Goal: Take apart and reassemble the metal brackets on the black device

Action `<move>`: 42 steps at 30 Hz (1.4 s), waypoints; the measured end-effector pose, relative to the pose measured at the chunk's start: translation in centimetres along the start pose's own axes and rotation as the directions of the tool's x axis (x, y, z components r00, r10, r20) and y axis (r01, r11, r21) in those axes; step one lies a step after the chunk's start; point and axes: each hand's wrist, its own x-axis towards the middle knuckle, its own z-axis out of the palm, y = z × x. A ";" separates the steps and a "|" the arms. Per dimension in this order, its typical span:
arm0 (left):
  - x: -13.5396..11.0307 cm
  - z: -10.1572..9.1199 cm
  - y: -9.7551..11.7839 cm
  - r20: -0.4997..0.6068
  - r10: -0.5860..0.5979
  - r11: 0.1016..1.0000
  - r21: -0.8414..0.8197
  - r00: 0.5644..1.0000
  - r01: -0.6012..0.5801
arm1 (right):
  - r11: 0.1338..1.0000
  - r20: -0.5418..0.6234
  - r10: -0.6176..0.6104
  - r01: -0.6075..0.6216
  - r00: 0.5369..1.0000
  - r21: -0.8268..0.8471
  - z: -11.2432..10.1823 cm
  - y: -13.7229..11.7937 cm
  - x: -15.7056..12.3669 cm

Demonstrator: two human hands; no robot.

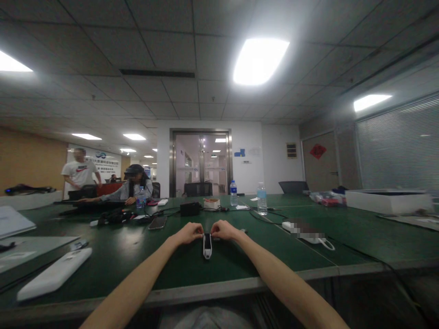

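On the green table in front of me lies a slim white handheld device (207,247) with a dark strip along its upper face. Its long side points toward me. My left hand (191,232) is closed, with thumb and fingers pinched at the left of the device's far end. Opposite it, my right hand (223,230) pinches at the right of that same end. The fingers cover the far tip, so exactly what they grip there is partly hidden. A small greyish item shows just under the right fingers, too small to name.
A phone (157,223) and a black box (190,209) lie beyond my left hand. Water bottles (262,201) and cables stand farther back. A white power strip (303,232) is to the right, a long white case (55,274) to the left. Two people (137,187) are at the far left.
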 end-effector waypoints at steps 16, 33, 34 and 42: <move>0.2 -0.2 -1.1 0.020 -0.055 0.998 -0.030 0.998 0.055 | 0.999 0.049 -0.052 0.052 0.997 -0.007 0.1 0.3 0.2; -0.3 -1.3 -0.5 0.056 -0.120 0.993 -0.009 0.991 0.120 | 0.986 -0.016 0.009 -0.012 1.000 -0.165 -1.0 0.6 0.2; -0.4 -1.4 -0.3 0.058 -0.125 0.992 -0.005 0.990 0.126 | 0.975 -0.039 0.074 -0.080 0.997 -0.207 -1.3 0.6 0.1; -0.9 -1.9 -0.3 0.063 -0.191 0.976 0.116 0.980 0.183 | 0.778 -0.167 0.508 -0.533 0.845 -0.333 -3.7 3.2 -1.4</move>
